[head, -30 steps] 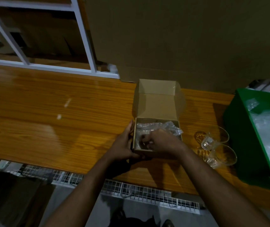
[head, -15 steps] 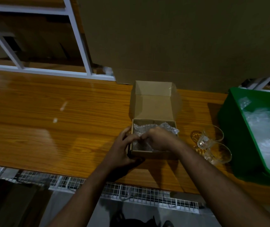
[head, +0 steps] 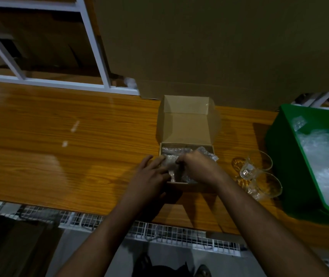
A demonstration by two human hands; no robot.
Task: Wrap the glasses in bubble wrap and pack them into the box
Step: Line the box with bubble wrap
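Observation:
A small cardboard box (head: 186, 126) stands open on the wooden table, its lid folded back. Bubble-wrapped bundles (head: 179, 151) lie inside it. My left hand (head: 149, 174) rests on the box's near left corner, fingers touching the wrap. My right hand (head: 197, 166) reaches into the box and pinches the bubble wrap at its near side. Two bare clear glasses (head: 259, 172) lie on their sides just right of the box.
A green bin (head: 279, 156) holding loose bubble wrap (head: 327, 162) sits at the right edge. A large cardboard sheet (head: 219, 47) stands behind the box. White shelf framing (head: 95, 47) is at the back left. A wire grid (head: 159, 230) runs below the table's front edge.
My left hand moved from the box's left side up onto the wrap at the near corner. My right hand stayed in the box, working the wrap.

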